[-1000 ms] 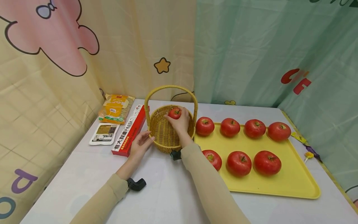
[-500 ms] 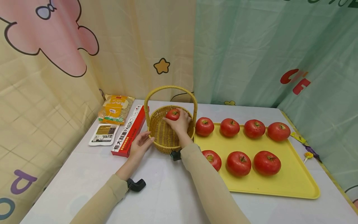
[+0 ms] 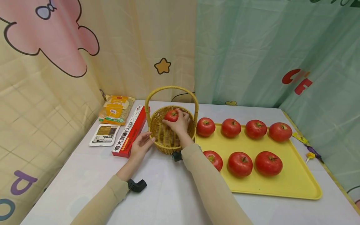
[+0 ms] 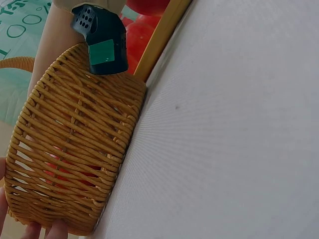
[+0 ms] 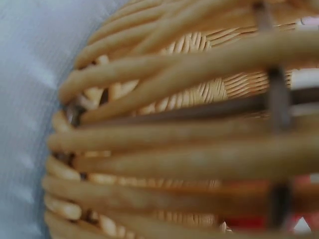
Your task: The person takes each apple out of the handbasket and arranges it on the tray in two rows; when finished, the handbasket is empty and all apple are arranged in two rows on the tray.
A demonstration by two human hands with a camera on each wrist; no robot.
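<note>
Leftward since earlier, right hand point(image 3: 180, 123) grips tomato point(image 3: 171, 116); only head view shows basket point(image 3: 164, 137) contents

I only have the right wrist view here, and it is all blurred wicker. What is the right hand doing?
Observer: In the head view the right hand holds a tomato inside the basket.
Operator: Is the left hand on the basket too?
Observer: Yes, the left hand rests against the basket's outer wall with straight fingers; the left wrist view shows fingertips at the wicker.
Operator: Any more tomatoes about?
Observer: Seven lie on a yellow tray just right of the basket, four in the far row and three in the near row.
</note>
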